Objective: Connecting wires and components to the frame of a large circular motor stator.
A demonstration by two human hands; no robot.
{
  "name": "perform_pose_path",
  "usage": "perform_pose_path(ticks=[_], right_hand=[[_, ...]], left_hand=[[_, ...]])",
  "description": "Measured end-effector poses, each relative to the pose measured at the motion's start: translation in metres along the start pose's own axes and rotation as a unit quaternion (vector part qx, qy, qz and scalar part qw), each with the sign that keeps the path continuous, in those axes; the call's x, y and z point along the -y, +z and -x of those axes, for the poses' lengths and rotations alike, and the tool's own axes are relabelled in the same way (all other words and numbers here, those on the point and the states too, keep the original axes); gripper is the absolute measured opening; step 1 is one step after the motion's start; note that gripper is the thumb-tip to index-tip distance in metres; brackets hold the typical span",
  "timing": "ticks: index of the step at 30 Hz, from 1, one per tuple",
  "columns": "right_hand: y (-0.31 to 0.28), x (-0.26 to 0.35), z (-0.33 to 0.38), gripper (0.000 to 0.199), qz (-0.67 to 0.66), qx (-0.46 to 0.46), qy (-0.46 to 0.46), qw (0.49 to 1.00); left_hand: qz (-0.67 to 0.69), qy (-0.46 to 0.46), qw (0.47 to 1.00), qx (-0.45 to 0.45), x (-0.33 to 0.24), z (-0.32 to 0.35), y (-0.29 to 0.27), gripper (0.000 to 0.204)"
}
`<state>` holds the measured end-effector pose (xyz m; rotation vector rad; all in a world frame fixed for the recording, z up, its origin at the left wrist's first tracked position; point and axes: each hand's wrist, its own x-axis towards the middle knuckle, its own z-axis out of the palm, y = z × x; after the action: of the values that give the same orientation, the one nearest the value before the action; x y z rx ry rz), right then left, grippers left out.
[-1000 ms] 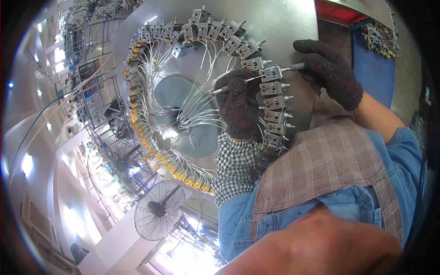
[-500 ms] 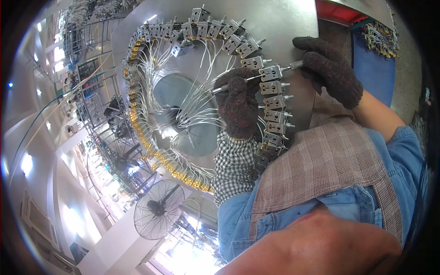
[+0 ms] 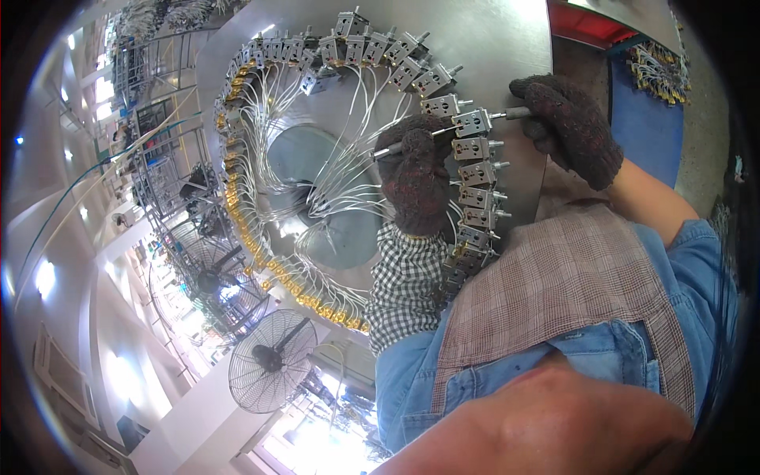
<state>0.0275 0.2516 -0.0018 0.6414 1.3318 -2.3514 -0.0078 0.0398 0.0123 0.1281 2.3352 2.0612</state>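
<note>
My left hand, in a dark knitted glove with a checked sleeve, is closed around a thin metal rod. The rod's far end reaches a silver metal bracket. On the bracket's other side, my gloved right hand pinches a grey cylindrical tool. That tool lines up with the stud sticking out of the bracket; whether it is seated on the stud I cannot tell. White wires run from the ring of brackets toward the middle, some passing behind my left hand.
Several similar brackets curve along the metal table, with brass-coloured fittings on the left side. A round grey disc lies at the centre. A fan stands beyond the table; a blue surface is at right.
My right hand has shifted slightly right and down, its raised fingers drawing in closer, and more of the grey tool shows. My left hand keeps its hold on the rod.
</note>
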Motion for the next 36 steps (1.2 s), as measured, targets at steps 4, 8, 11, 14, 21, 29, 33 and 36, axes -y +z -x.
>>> perform_pose_path(ticks=[4, 8, 11, 14, 21, 29, 33, 36], right_hand=[[0.009, -0.002, -0.005, 0.027, -0.035, -0.016, -0.019, 0.999], [0.007, 0.001, -0.001, 0.028, 0.032, -0.032, -0.024, 0.999], [0.007, 0.001, -0.002, 0.032, 0.045, -0.048, -0.021, 0.998], [0.002, -0.003, -0.006, 0.037, 0.016, -0.014, -0.019, 1.000], [0.003, 0.003, 0.003, 0.037, 0.048, 0.002, -0.086, 0.995], [-0.014, -0.013, 0.017, 0.035, 0.096, 0.010, -0.157, 0.983], [-0.001, -0.019, 0.032, 0.038, 0.084, -0.011, -0.129, 0.988], [0.009, -0.024, 0.032, 0.041, 0.080, -0.028, -0.153, 0.985]], left_hand=[[0.262, -0.081, 0.961, 0.018, 0.000, 0.000, 0.000, 0.024], [0.285, -0.094, 0.954, -0.017, 0.000, 0.002, 0.003, 0.026], [0.306, -0.098, 0.947, 0.013, 0.005, -0.001, -0.004, 0.022], [0.326, -0.091, 0.941, -0.003, 0.006, -0.001, -0.003, 0.019], [0.202, -0.032, 0.979, 0.006, 0.011, -0.002, -0.006, 0.018], [0.086, 0.004, 0.995, 0.057, 0.002, 0.002, -0.023, 0.021], [0.040, 0.023, 0.997, 0.054, 0.015, 0.012, -0.027, 0.025], [0.286, -0.130, 0.948, 0.039, 0.012, 0.017, -0.023, 0.025]])
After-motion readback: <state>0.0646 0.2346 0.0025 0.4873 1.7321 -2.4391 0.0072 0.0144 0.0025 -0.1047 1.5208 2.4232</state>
